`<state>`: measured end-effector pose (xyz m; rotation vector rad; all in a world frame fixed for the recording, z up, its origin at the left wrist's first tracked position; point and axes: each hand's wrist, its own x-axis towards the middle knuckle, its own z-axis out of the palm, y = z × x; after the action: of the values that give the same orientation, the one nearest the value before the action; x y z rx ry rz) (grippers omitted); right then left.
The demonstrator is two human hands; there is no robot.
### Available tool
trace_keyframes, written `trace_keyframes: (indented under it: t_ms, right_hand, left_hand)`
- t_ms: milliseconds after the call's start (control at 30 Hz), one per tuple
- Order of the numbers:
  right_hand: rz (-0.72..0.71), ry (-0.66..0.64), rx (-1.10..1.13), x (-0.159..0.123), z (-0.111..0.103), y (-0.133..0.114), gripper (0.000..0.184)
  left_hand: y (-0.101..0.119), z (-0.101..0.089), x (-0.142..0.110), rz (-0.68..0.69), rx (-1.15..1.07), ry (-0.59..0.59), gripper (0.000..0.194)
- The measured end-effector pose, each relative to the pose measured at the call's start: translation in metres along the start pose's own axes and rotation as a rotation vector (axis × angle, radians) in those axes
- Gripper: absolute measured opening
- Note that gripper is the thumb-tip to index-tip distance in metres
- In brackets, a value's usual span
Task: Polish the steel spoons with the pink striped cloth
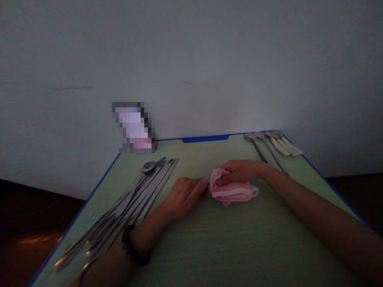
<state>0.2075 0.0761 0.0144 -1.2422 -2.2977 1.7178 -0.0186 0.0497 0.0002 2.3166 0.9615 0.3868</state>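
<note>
My right hand point(239, 170) is closed on a folded pink cloth point(231, 193) with white edges, just above the middle of the table. A pale rounded edge sticks out at the cloth's right end; whether it is cloth or part of a utensil I cannot tell. Close to the cloth's left side, my left hand point(187, 194) has its thumb and fingers pressed together. A small dark bit shows at its fingertips, but what it holds is hidden. Left of that hand lies a bundle of long metal cutlery point(128, 207), with a spoon bowl point(149, 166) at its far end.
Several spoons point(260, 137), some with white handles, lie at the table's back right corner. A blurred-out phone-like device point(134, 125) leans on the wall point(203, 71) at the back left. The green table point(227, 247) has a blue rim.
</note>
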Motion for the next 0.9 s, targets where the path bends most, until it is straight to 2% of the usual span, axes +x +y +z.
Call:
trace_keyframes:
  t_ms: [133, 233, 367, 633, 900]
  right_hand:
    - [-0.011, -0.049, 0.051, 0.001, 0.0002, 0.0012, 0.038]
    - [-0.009, -0.036, 0.037, 0.0008, -0.0005, 0.0006, 0.037]
    - [0.017, -0.005, -0.007, 0.0009, -0.0004, 0.0001, 0.038]
    - [0.042, 0.02, -0.072, 0.0019, -0.0002, -0.0011, 0.034]
    - [0.045, 0.059, -0.091, 0.0009, 0.001, -0.0058, 0.027]
  left_hand:
    - [-0.0038, 0.0015, 0.0019, -0.07, -0.079, 0.034, 0.053]
    - [-0.0033, 0.0015, 0.0022, -0.096, -0.131, 0.019, 0.057]
    - [-0.0015, -0.0001, 0.001, -0.047, -0.192, -0.023, 0.052]
    - [0.0005, -0.0022, -0.0016, 0.073, -0.06, -0.036, 0.032]
    - [0.0017, 0.0004, -0.0005, 0.034, 0.017, -0.03, 0.037]
